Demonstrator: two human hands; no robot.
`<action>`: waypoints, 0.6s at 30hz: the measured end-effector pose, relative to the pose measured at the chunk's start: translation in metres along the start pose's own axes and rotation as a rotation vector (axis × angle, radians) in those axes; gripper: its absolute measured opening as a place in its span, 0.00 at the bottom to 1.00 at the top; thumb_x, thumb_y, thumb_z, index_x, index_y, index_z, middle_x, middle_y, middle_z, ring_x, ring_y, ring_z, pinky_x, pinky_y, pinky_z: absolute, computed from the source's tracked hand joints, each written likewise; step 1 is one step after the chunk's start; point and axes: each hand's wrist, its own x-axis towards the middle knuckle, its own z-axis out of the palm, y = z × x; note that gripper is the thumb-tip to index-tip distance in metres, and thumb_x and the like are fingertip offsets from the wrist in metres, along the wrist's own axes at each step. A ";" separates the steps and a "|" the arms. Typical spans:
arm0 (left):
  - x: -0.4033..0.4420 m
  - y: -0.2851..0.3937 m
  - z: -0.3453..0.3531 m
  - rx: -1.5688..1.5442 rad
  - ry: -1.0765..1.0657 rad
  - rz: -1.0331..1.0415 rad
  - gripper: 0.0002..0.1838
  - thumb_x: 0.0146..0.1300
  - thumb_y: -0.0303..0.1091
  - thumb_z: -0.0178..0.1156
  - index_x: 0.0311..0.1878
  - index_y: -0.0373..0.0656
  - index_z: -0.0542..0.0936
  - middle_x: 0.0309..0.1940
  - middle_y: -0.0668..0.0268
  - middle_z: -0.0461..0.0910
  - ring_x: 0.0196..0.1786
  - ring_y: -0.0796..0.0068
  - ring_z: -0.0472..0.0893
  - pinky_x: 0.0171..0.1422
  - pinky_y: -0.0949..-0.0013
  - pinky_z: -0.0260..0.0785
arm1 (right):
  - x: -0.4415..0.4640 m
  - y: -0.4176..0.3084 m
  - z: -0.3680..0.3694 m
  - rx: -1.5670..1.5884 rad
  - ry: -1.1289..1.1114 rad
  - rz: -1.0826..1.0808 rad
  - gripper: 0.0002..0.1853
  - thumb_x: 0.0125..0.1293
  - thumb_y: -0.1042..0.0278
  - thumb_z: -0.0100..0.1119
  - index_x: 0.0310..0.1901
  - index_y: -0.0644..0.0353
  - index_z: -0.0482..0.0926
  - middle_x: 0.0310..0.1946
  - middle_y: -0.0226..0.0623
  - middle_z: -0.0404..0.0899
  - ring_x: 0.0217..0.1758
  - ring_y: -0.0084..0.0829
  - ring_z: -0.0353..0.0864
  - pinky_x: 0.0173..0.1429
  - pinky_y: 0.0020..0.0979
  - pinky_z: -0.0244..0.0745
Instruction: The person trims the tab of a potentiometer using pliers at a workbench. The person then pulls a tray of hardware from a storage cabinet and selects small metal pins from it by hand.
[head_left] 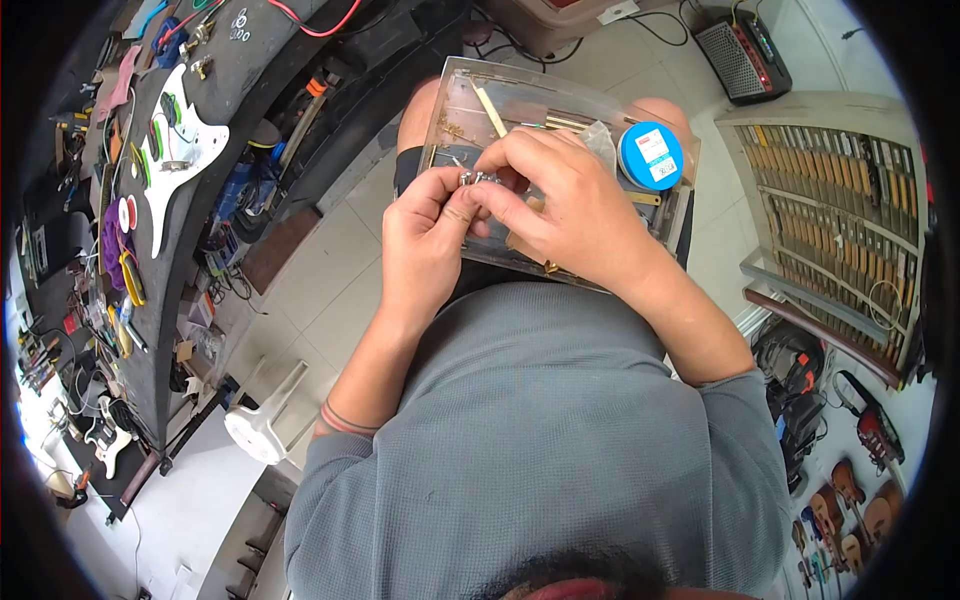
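Observation:
My left hand [425,235] and my right hand [575,195] meet over a clear plastic tray [452,78] resting on my lap. Both have their fingers closed around small shiny metal parts [478,178], pinched between the fingertips. The fingers cover much of these parts, so I cannot make out their kind. Behind my right fingers lies a pale yellowish strip [490,110] in the tray. A round container with a blue lid [650,156] sits at the tray's right side, beyond my right wrist.
To the left, a dark workbench [240,95] carries a white guitar pickguard [185,140] and yellow-handled pliers [132,278]. A rack of wooden-handled tools [830,190] stands at right, below a black amplifier [742,55]. A white plastic stool [262,425] is at lower left.

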 end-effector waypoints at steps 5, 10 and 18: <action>0.000 0.000 0.000 -0.049 0.007 -0.061 0.12 0.87 0.33 0.66 0.57 0.31 0.87 0.39 0.65 0.89 0.37 0.80 0.85 0.45 0.74 0.79 | 0.003 0.001 0.001 0.106 -0.006 0.109 0.12 0.78 0.64 0.70 0.42 0.66 0.84 0.38 0.48 0.89 0.43 0.52 0.90 0.53 0.49 0.82; -0.001 0.005 0.001 -0.064 0.012 -0.094 0.12 0.87 0.33 0.66 0.57 0.30 0.88 0.41 0.61 0.91 0.39 0.76 0.89 0.46 0.71 0.83 | 0.002 0.007 0.004 0.183 -0.010 0.202 0.11 0.79 0.66 0.69 0.44 0.68 0.86 0.38 0.49 0.90 0.41 0.48 0.90 0.49 0.45 0.83; 0.002 0.008 -0.005 -0.163 0.010 -0.079 0.14 0.87 0.32 0.65 0.60 0.28 0.87 0.47 0.48 0.94 0.46 0.61 0.96 0.54 0.60 0.92 | 0.003 0.008 -0.004 0.343 -0.013 0.349 0.12 0.82 0.65 0.69 0.47 0.68 0.88 0.38 0.38 0.91 0.39 0.26 0.86 0.47 0.33 0.81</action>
